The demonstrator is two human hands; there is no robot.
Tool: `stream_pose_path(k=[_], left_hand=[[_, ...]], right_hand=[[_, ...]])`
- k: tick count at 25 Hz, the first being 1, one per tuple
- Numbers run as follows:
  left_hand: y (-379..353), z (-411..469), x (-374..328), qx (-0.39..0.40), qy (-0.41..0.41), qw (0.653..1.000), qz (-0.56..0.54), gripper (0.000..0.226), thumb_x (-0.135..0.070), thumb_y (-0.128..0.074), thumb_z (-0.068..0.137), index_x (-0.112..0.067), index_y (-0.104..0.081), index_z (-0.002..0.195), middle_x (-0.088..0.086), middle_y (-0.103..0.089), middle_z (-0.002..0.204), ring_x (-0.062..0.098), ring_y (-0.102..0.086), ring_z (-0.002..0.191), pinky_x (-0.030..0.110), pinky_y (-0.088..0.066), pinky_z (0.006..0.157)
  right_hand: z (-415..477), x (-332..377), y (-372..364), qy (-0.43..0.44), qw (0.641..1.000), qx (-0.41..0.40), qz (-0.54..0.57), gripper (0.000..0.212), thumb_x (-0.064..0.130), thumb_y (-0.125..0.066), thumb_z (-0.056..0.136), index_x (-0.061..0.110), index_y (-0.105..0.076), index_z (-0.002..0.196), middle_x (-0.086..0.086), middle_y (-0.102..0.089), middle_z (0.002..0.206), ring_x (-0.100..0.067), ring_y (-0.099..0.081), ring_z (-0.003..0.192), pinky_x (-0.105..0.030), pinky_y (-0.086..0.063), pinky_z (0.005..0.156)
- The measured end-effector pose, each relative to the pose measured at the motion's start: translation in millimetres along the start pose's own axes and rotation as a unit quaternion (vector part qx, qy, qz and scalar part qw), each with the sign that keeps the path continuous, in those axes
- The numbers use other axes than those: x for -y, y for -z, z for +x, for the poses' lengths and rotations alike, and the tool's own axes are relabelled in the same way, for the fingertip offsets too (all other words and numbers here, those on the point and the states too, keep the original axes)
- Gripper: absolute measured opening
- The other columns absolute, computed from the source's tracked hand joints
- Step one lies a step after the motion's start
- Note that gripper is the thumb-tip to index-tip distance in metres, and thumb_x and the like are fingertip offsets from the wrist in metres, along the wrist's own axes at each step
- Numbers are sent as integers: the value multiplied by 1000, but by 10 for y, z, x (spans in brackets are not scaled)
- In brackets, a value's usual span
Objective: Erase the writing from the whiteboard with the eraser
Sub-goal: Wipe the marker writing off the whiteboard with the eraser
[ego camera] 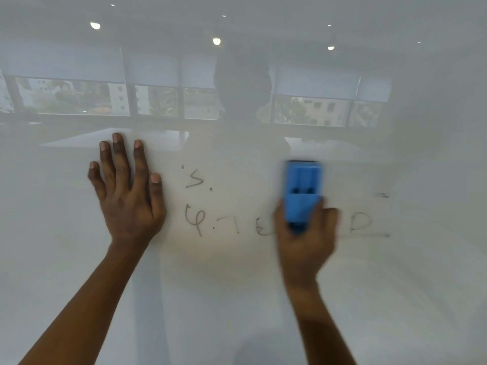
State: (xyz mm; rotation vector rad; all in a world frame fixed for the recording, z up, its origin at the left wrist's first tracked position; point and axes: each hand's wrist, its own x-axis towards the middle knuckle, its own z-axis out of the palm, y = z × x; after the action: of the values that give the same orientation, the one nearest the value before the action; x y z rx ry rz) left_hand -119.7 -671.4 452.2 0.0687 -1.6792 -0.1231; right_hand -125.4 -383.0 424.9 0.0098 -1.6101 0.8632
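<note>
A glossy whiteboard (237, 285) fills the whole view. Dark handwriting (200, 219) runs across its middle: an "S." above and a row starting "4. T E" below, with a "P" (361, 223) and an underline stroke farther right. My right hand (305, 248) is shut on a blue eraser (301, 191), pressed upright against the board over the middle of the lower row; both are motion-blurred. My left hand (126, 191) lies flat on the board with its fingers spread, left of the writing and touching none of it.
The board mirrors a room behind me: windows with blinds (66, 96), ceiling lights (216, 41) and a person's dim outline. Faint smudges of wiped ink show around the eraser. The board's edges are out of view.
</note>
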Motion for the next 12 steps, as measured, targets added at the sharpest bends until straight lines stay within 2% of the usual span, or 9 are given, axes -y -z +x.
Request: stream_pose_path(k=[2, 3, 5, 8, 10, 12], left_hand=[[8, -7, 39, 4, -8, 1000, -3, 61, -31, -33, 111, -15, -16, 168, 18, -14, 173, 39, -13, 161, 60, -10, 129], [11, -11, 51, 7, -10, 1000, -9, 61, -32, -33, 111, -15, -16, 168, 17, -13, 173, 39, -12, 161, 61, -10, 128], [11, -8, 65, 11, -11, 1000, -21, 61, -32, -31, 112, -15, -15, 168, 15, -10, 173, 40, -11, 161, 64, -10, 128], [13, 8, 35, 12, -6, 1000, -26, 61, -32, -31, 112, -15, -14, 168, 15, -9, 173, 42, -12, 161, 69, -15, 125], [9, 1, 6, 6, -3, 1000, -26, 60, -31, -31, 112, -15, -14, 168, 17, -11, 172, 42, -12, 160, 70, -17, 124], [-2, 6, -8, 5, 1, 1000, -29, 60, -29, -31, 112, -15, -15, 168, 21, -13, 172, 45, -13, 159, 72, -18, 123]], right_hand=[[-215, 192, -51, 131, 989, 63, -20, 59, 53, -69, 91, 0, -67, 117, -9, -53, 85, -20, -49, 71, -32, -43, 59], [-181, 155, -40, 169, 982, 75, -32, 58, 55, -68, 91, 2, -68, 115, -7, -52, 84, -18, -48, 70, -31, -42, 58], [34, -140, 72, 169, 983, 46, -59, 60, 56, -68, 91, 1, -69, 114, -10, -53, 84, -21, -48, 70, -30, -41, 59], [432, -770, 371, -11, 997, -43, -70, 66, 57, -68, 89, -3, -65, 118, -15, -52, 87, -25, -51, 72, -37, -50, 58], [643, -975, 475, -132, 986, -76, -62, 65, 57, -69, 89, -3, -65, 114, -15, -50, 87, -21, -48, 73, -44, -52, 61], [645, -911, 411, -179, 978, -97, -53, 61, 53, -71, 88, -3, -65, 111, -16, -51, 86, -20, -48, 74, -45, -50, 64]])
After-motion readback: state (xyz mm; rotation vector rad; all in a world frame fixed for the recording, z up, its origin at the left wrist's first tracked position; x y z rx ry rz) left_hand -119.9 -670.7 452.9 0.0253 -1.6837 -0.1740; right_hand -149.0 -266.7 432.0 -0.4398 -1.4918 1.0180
